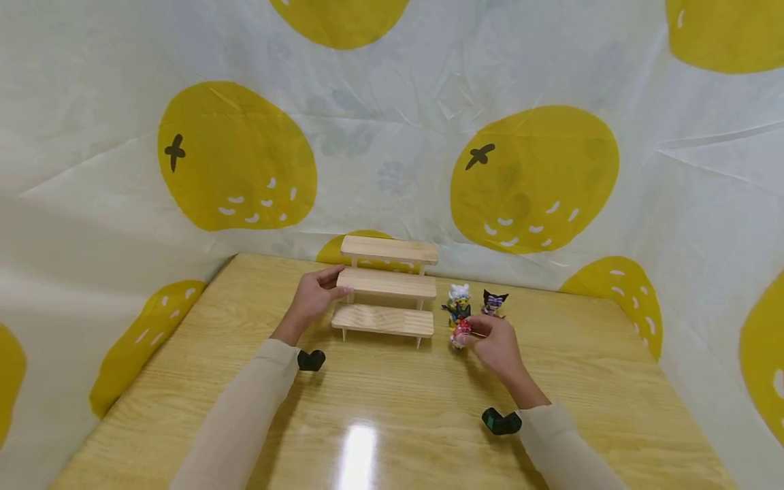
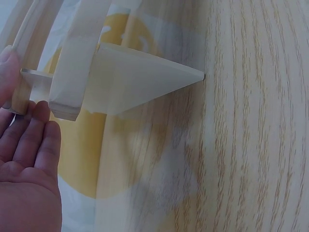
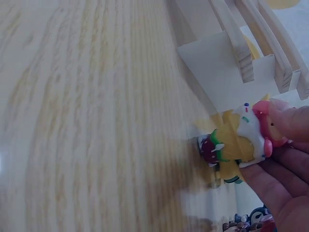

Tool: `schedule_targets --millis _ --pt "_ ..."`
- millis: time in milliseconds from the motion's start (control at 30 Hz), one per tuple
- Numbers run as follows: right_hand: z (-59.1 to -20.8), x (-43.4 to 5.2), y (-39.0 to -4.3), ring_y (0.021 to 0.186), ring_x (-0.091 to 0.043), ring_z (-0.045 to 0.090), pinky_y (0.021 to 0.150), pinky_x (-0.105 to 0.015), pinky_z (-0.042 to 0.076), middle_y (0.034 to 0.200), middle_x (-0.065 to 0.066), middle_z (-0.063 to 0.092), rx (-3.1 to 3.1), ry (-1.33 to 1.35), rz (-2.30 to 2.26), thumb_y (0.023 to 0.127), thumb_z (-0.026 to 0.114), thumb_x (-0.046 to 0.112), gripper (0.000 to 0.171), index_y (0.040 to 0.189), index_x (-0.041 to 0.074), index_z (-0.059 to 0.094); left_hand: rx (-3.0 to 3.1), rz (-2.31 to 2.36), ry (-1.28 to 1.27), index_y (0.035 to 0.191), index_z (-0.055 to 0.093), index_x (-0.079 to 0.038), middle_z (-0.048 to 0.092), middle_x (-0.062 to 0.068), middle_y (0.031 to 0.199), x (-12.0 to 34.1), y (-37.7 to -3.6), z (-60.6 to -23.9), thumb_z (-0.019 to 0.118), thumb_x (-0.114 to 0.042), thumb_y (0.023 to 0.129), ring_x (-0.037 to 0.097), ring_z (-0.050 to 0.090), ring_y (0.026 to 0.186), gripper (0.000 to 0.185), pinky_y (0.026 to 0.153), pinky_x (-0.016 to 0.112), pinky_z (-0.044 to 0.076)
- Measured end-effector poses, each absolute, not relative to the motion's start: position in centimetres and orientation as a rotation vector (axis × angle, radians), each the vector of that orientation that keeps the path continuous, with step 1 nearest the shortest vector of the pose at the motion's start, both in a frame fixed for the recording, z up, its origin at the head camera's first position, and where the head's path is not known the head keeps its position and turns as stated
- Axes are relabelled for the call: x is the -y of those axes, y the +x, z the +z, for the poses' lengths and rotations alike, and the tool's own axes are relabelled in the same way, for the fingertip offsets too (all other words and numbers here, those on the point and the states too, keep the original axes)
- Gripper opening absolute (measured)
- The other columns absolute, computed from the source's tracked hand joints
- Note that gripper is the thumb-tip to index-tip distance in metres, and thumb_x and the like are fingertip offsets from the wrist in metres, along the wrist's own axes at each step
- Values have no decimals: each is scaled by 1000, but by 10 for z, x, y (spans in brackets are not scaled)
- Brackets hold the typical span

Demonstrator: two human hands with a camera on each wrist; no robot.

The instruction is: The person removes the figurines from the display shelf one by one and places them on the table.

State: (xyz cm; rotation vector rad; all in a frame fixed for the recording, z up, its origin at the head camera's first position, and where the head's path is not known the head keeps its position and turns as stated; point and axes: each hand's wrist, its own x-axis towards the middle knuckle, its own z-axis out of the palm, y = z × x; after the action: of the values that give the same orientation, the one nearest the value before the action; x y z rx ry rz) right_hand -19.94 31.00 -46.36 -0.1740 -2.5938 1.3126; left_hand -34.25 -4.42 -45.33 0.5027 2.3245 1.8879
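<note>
A three-tier wooden display stand with pale, see-through side supports stands near the back of the table. My left hand holds the left end of its middle board. In the left wrist view the thumb lies on one side of a board edge and the fingers on the other. To the stand's right, my right hand pinches a small pink-headed figurine with a white, sprinkled middle and a tan lower part. Just behind it are a white-hooded figurine and a black-eared figurine.
The wood-grain table ends against a white curtain printed with yellow fruit. Black wrist-mounted pieces stick out inward from both forearms. More small figures show at the bottom of the right wrist view.
</note>
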Motion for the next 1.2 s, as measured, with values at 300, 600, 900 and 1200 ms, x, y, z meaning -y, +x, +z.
schedule_targets --millis 300,600,900,1200 --pt "-463 -308 -198 115 -41 72 98 -47 62 120 -27 74 2563 -192 1325 89 80 2 37 124 -5 72 -2310 1894 525 156 49 -9 42 16 165 45 -344 -453 74 -15 98 31 40 154 63 119 47 45" --pt "-462 -308 -198 118 -40 71 99 -47 61 124 -25 74 2552 -199 1356 90 81 6 38 126 -1 73 -2334 1898 536 155 50 -10 45 15 163 49 -344 -457 74 -16 98 31 44 152 62 118 46 46" --pt "-460 -307 -200 120 -40 70 101 -46 61 126 -26 72 2563 -204 1363 91 79 5 40 130 -1 70 -2338 1904 557 157 46 -8 43 16 164 50 -344 -458 73 -17 100 32 43 152 64 120 47 44" --pt "-447 -310 -194 122 -38 69 104 -51 58 130 -22 72 2569 -195 1239 93 78 11 39 130 1 71 -2301 1943 575 158 45 -6 43 18 164 51 -343 -457 73 -16 99 31 43 152 66 120 46 42"
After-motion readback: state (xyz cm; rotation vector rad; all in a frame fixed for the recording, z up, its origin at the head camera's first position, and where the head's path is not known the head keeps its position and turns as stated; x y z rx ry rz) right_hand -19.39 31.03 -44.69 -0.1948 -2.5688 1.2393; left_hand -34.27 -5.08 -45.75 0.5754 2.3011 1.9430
